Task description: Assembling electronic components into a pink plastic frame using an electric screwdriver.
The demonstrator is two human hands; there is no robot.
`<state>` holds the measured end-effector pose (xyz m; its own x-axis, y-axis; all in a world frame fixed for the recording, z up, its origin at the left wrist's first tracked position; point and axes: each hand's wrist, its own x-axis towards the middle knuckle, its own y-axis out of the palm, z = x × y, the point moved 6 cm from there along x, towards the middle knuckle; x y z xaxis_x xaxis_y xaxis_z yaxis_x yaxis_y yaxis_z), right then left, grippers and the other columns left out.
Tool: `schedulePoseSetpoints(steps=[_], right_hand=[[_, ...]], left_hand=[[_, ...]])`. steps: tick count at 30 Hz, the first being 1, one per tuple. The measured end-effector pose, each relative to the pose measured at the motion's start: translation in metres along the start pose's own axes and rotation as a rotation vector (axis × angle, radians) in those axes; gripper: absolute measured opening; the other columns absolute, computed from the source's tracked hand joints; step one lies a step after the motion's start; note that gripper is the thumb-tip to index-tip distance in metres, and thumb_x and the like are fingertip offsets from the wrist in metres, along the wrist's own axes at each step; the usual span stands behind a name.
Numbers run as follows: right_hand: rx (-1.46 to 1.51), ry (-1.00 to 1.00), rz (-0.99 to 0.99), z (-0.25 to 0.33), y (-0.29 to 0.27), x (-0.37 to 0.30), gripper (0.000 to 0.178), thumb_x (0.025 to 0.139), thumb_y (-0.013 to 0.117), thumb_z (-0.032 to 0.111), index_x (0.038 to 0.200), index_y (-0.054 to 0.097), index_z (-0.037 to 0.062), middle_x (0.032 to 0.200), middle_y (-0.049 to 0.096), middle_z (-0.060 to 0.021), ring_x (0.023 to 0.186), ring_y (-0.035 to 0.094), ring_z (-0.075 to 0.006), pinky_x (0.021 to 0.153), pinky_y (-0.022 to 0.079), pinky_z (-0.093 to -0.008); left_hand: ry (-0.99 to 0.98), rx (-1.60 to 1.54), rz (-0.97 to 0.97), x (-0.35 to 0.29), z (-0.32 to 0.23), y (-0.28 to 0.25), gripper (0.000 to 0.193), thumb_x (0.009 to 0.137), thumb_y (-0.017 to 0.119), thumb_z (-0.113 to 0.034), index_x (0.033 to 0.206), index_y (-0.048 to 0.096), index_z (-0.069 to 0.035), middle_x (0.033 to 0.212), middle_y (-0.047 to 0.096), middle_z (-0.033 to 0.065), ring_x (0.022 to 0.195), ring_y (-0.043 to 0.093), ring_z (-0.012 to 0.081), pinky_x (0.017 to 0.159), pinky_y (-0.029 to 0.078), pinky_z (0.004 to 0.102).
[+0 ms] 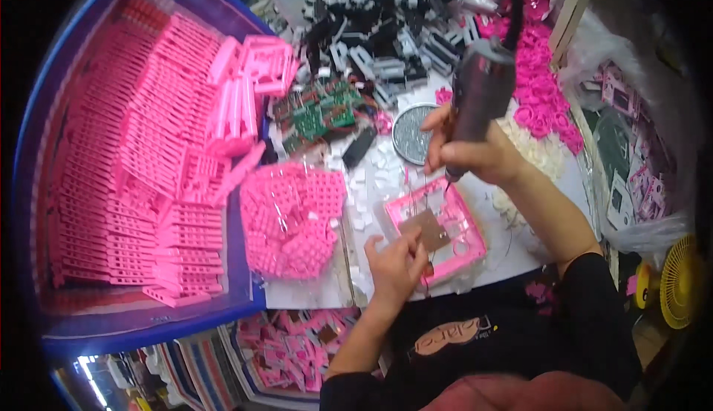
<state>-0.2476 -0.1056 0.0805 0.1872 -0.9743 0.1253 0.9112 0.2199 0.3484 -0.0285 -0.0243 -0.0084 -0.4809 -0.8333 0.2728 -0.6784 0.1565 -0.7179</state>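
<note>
An electric screwdriver (479, 95), dark and cylindrical, is gripped in my right hand (483, 151). Its thin bit points down at the upper edge of a pink plastic housing (468, 251). Inside that open housing lies a brown circuit board (427, 231) with thin wires around it. The fingertips of my left hand (397, 266) are bent and press onto the board's near left edge, thumb held apart. Just beyond the housing, partly behind my right fingers, sits a round metal dish (412, 135) of small screws.
A blue crate (249, 292) of stacked pink housings (163, 114) stands left, beside a clear bag of pink grid parts (293, 218). Green circuit boards (323, 114), black and grey parts (386, 32) and pink pieces (538, 92) cover the back. A yellow fan (677, 281) is at right.
</note>
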Motion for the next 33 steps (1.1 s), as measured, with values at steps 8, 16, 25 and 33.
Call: schedulePoseSetpoints(steps=[8, 16, 25, 33], right_hand=[[0.019, -0.191, 0.097, -0.024, 0.062, -0.048, 0.036, 0.095, 0.071, 0.021, 0.118, 0.049, 0.0043, 0.068, 0.053, -0.0033, 0.057, 0.052, -0.0138, 0.058, 0.048, -0.0328], [-0.014, -0.114, 0.158, -0.047, 0.067, -0.047, 0.032, 0.095, 0.071, 0.020, 0.114, 0.050, 0.0048, 0.076, 0.058, -0.0058, 0.066, 0.057, -0.0133, 0.064, 0.050, -0.0317], [-0.341, -0.167, 0.115, -0.054, 0.067, -0.052, 0.030, 0.094, 0.070, 0.018, 0.112, 0.049, 0.0053, 0.081, 0.061, -0.0089, 0.071, 0.061, -0.0165, 0.064, 0.051, -0.0317], [-0.267, -0.206, 0.008, -0.054, 0.043, -0.040, 0.025, 0.094, 0.064, 0.009, 0.110, 0.046, 0.0042, 0.082, 0.060, -0.0102, 0.068, 0.060, -0.0146, 0.060, 0.051, -0.0307]], left_hand=[[0.049, 0.081, 0.079, 0.009, -0.009, 0.001, 0.011, 0.092, 0.069, -0.016, 0.100, 0.068, -0.009, 0.104, 0.075, 0.0051, 0.098, 0.072, 0.0191, 0.110, 0.026, 0.0545], [0.065, 0.085, 0.020, 0.008, -0.003, 0.004, 0.008, 0.092, 0.067, -0.014, 0.099, 0.067, -0.010, 0.108, 0.075, 0.0035, 0.097, 0.073, 0.0187, 0.117, 0.012, 0.0684], [0.054, 0.084, -0.011, 0.007, 0.001, 0.005, 0.023, 0.090, 0.072, -0.023, 0.107, 0.069, -0.009, 0.105, 0.075, 0.0015, 0.094, 0.073, 0.0185, 0.117, 0.013, 0.0694], [0.178, 0.261, 0.163, -0.003, -0.021, 0.009, 0.062, 0.078, 0.076, -0.051, 0.121, 0.069, -0.006, 0.133, 0.064, 0.0089, 0.131, 0.055, 0.0189, 0.114, 0.022, 0.0681]])
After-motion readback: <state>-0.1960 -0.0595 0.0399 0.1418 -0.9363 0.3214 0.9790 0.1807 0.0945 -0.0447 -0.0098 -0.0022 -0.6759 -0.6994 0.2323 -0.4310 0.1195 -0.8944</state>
